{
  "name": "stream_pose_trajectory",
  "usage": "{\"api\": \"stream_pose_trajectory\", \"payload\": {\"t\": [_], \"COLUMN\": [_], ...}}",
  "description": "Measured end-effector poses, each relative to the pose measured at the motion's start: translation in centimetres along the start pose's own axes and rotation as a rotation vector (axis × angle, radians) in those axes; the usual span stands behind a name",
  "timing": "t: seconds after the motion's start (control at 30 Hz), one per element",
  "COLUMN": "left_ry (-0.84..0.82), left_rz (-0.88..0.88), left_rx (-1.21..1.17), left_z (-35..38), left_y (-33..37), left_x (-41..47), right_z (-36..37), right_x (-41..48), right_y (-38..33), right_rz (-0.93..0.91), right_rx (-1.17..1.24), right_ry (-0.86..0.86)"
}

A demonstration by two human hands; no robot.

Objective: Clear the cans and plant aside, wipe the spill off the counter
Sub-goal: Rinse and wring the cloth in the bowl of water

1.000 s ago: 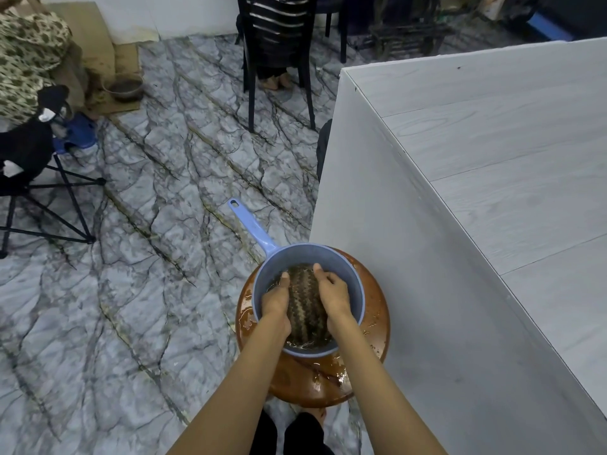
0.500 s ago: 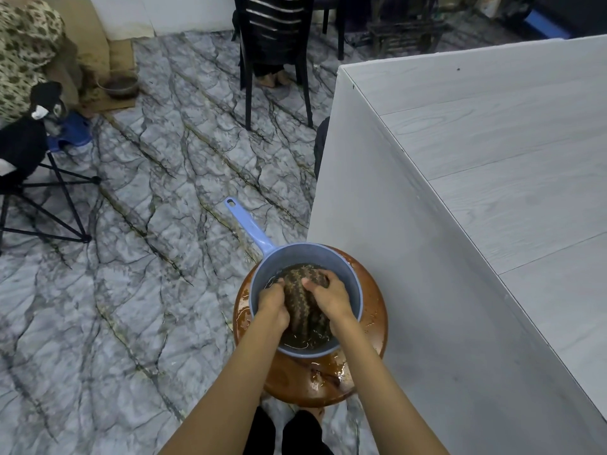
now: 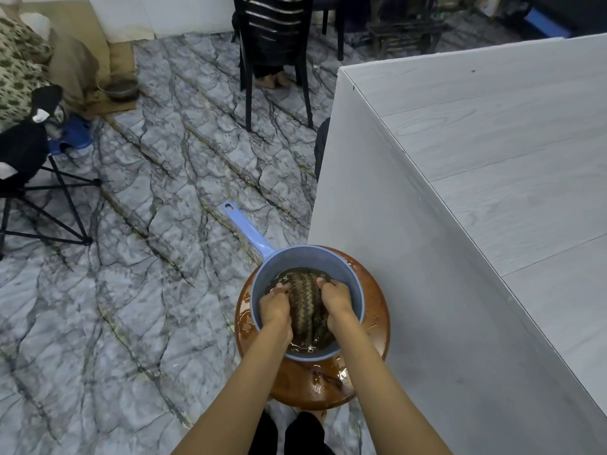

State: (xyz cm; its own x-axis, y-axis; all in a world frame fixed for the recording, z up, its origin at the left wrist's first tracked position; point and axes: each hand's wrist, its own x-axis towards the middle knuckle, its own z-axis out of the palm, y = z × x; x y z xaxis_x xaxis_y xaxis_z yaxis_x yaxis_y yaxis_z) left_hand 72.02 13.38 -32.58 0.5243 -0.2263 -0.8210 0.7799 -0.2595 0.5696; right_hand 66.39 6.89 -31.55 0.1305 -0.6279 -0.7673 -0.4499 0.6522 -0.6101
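Note:
A blue plastic dipper [image 3: 356, 300] with a long handle sits on a wet brown round stool [image 3: 377, 326] beside the grey counter [image 3: 492, 178]. Inside it, a brown zigzag-patterned cloth [image 3: 307, 300] lies in dark water. My left hand [image 3: 275, 307] grips the cloth's left side and my right hand [image 3: 335, 298] grips its right side, both inside the dipper. No cans or plant are in view.
The counter's tall side panel [image 3: 377, 257] stands just right of the stool. A black chair [image 3: 272, 44] is at the back, a folding stool [image 3: 39, 192] at the left, a metal bowl [image 3: 119, 89] on the marble-patterned floor.
My hands have shifted on the cloth in the water: the right hand, which reached over its top half a second ago, is back on the right side. The camera view moved slightly.

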Motion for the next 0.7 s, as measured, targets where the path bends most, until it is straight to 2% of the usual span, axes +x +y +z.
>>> {"api": "stream_pose_trajectory", "payload": {"t": [0.13, 0.2, 0.33, 0.43, 0.53, 0.7], "left_ry": [-0.079, -0.034, 0.069, 0.082, 0.012, -0.128], "left_rz": [0.137, 0.162, 0.099, -0.022, -0.145, -0.088], "left_rx": [0.19, 0.259, 0.205, 0.028, -0.082, 0.019], "left_z": [0.0, 0.0, 0.4, 0.6, 0.4, -0.5], "left_y": [0.1, 0.0, 0.2, 0.8, 1.4, 1.6], "left_x": [0.0, 0.1, -0.4, -0.8, -0.8, -1.2], "right_z": [0.0, 0.2, 0.0, 0.2, 0.1, -0.3], "right_x": [0.0, -0.2, -0.1, -0.1, -0.1, -0.2], "right_y": [0.0, 0.0, -0.1, 0.0, 0.0, -0.2], "right_rz": [0.0, -0.004, -0.008, -0.01, -0.001, -0.012], "right_rx": [0.024, 0.009, 0.01, 0.026, 0.021, -0.034], "right_ry": [-0.003, -0.013, -0.002, -0.001, -0.005, -0.033]}}
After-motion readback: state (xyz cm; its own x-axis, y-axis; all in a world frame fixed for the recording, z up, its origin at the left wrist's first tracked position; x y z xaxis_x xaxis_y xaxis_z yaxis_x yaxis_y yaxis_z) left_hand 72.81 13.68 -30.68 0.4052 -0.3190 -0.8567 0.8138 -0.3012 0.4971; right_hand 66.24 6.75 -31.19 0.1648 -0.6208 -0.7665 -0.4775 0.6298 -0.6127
